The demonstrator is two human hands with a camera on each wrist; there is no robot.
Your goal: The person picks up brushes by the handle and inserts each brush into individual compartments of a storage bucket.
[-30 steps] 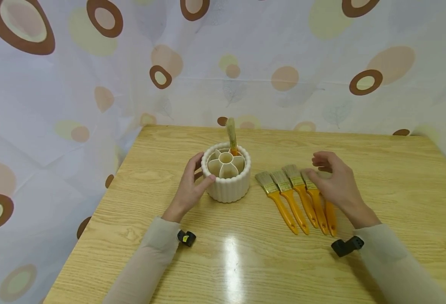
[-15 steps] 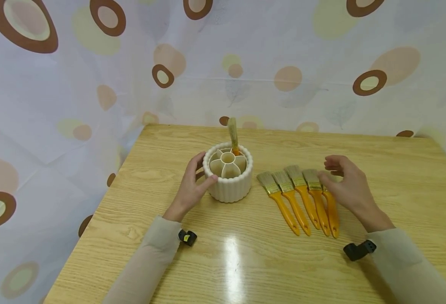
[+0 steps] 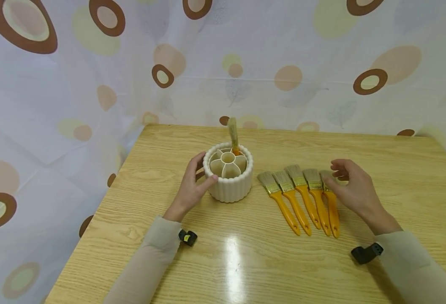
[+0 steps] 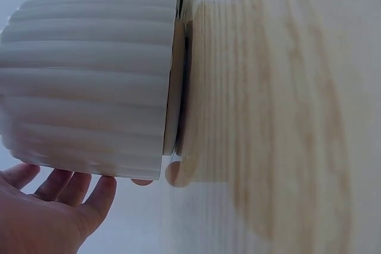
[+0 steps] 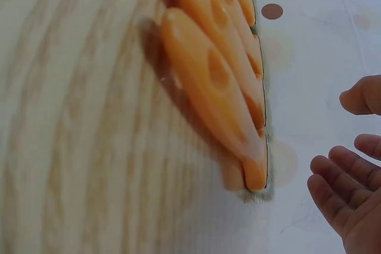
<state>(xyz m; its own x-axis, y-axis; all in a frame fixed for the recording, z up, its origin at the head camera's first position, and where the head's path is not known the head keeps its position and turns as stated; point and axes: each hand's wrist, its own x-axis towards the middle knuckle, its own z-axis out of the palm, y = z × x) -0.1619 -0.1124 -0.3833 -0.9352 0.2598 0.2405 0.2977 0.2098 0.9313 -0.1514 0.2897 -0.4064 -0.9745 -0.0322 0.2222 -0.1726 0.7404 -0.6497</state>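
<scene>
A round, cream ribbed brush holder (image 3: pixel 229 191) with petal-like compartments and a beaded rim stands left of the middle in the head view. My left hand (image 3: pixel 189 190) grips its left side, thumb at the rim; the left wrist view shows the fingertips against the ribbed wall. One paintbrush (image 3: pixel 233 135) stands bristles up in a rear compartment. Several flat paintbrushes with orange handles lie fanned out on the table to the right. Beside the rightmost paintbrush (image 3: pixel 333 213) is my right hand (image 3: pixel 356 190), fingers loosely bent and holding nothing, its thumb overlapping the bristles in the head view.
The light wooden table (image 3: pixel 185 270) reaches back to a white patterned curtain (image 3: pixel 253 50), which also hangs along the left side. A small black device (image 3: pixel 366 253) is worn on the right wrist, another (image 3: pixel 187 237) on the left.
My right hand has moved right and slightly toward me, uncovering more of the rightmost paintbrushes. The left hand keeps its place on the brush holder.
</scene>
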